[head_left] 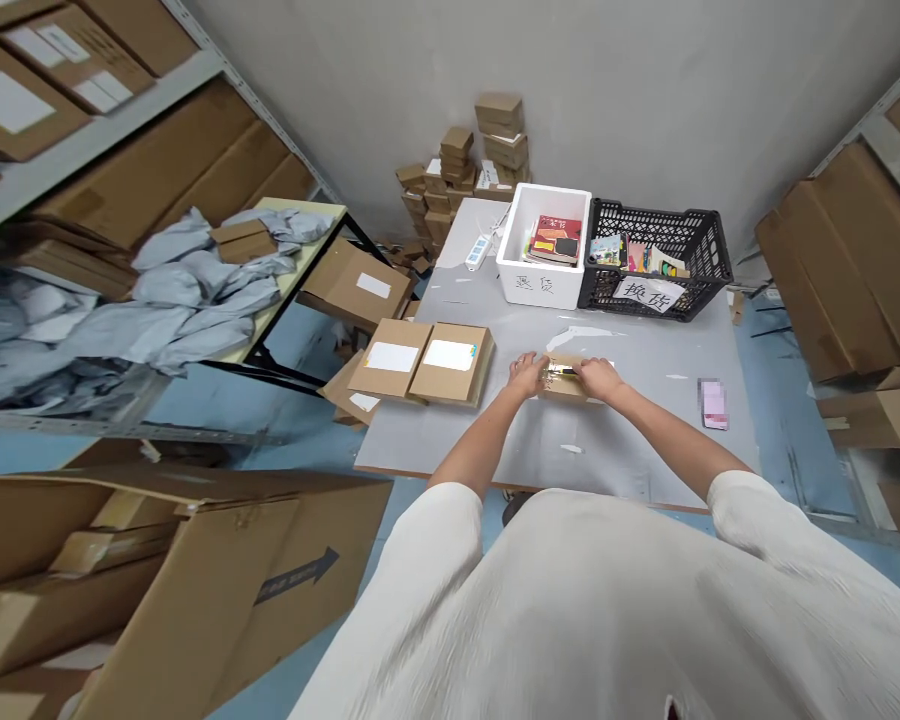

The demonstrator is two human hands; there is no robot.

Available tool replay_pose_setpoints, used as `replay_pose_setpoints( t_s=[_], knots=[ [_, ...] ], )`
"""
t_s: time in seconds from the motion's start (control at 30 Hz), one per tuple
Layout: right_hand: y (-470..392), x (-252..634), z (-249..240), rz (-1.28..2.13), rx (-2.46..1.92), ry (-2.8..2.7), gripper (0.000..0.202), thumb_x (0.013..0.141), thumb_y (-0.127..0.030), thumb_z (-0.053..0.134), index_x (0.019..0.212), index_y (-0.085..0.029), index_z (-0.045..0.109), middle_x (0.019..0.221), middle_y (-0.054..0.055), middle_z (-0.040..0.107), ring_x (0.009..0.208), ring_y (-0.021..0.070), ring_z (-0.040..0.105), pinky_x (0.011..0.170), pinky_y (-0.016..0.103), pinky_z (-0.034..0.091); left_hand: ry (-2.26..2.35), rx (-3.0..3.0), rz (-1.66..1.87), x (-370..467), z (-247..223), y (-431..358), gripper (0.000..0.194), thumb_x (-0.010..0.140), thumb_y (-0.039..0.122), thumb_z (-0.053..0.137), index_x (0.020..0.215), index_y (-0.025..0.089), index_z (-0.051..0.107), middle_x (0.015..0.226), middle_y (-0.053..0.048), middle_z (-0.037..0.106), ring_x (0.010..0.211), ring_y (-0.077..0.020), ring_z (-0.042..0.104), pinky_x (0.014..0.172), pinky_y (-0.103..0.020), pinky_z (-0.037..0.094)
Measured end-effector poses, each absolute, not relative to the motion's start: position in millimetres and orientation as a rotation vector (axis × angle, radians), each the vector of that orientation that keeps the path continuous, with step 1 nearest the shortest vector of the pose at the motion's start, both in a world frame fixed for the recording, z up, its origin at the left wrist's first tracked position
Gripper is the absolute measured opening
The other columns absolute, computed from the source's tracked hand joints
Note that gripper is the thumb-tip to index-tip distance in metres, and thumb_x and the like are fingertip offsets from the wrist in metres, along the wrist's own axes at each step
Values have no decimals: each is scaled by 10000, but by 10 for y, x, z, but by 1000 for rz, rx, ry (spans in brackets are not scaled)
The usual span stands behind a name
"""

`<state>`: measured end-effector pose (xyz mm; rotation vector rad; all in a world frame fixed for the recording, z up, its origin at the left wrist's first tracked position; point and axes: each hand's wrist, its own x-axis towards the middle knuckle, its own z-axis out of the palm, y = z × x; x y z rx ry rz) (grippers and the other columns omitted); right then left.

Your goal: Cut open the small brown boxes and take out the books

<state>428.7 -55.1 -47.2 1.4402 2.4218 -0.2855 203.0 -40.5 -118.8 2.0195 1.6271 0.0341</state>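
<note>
A small brown cardboard box [568, 388] lies on the grey table in front of me, between my hands. My left hand [527, 375] grips its left end, fingers bent around the edge. At the right end, my right hand [598, 378] is closed on the box's upper edge. A narrow dark and yellow strip shows on top of the box between the hands; what it is I cannot make out. Two flat cardboard boxes with white labels, a left one [390, 358] and a right one [451, 364], lie side by side to the left of my hands.
On the grey table [517, 440], a white foam box [540, 288] with books stands beside a black plastic crate [709, 260]. A phone [714, 404] lies at right. Grey mailing bags [202, 285] cover a side table. A large open carton [270, 580] stands lower left.
</note>
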Motion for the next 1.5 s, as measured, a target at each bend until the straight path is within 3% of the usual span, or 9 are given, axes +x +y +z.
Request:
replay_pose_setpoints(
  t_s=[0.17, 0.37, 0.67, 1.0, 1.5],
  knots=[
    [-517, 4343, -386, -271, 1407, 2380, 376, 1107, -227, 434, 1297, -150, 748, 1287, 207, 764, 1147, 312, 709, 965, 386, 440, 1678, 2082, -126, 2070, -1081, -423, 627, 937, 245, 719, 1522, 346, 516, 1735, -123, 396, 1630, -309, 309, 1294, -506, 277],
    [-541, 4402, -335, -268, 1436, 2357, 355, 1106, -236, 467, 1305, -160, 751, 1302, 218, 759, 1185, 319, 706, 979, 388, 430, 1559, 2239, -93, 2167, -1003, -391, 555, 909, 274, 769, 1436, 299, 595, 1698, -124, 423, 1611, -332, 327, 1296, -501, 280],
    [-568, 4543, -290, -245, 1447, 2317, 352, 1084, -205, 486, 1306, -158, 755, 1266, 216, 770, 1166, 309, 706, 961, 388, 417, 1390, 2295, -133, 2295, -1012, -333, 554, 886, 337, 799, 1401, 312, 594, 1563, -95, 544, 1506, -321, 442, 1231, -484, 339],
    [-673, 4989, -207, -211, 1432, 2278, 381, 1036, -97, 473, 1285, -143, 758, 1247, 213, 769, 1147, 303, 709, 924, 380, 404, 1438, 2265, -216, 2375, -973, -319, 568, 875, 300, 791, 1401, 320, 576, 1564, -117, 521, 1494, -337, 440, 1196, -482, 349],
    [-803, 5659, -156, -234, 1505, 2208, 363, 1095, -183, 443, 1292, -169, 748, 1220, 202, 765, 1111, 297, 704, 910, 374, 385, 1484, 2241, -318, 2436, -920, -304, 629, 869, 307, 775, 1450, 334, 538, 1602, -114, 496, 1507, -335, 440, 1214, -489, 335]
  ],
)
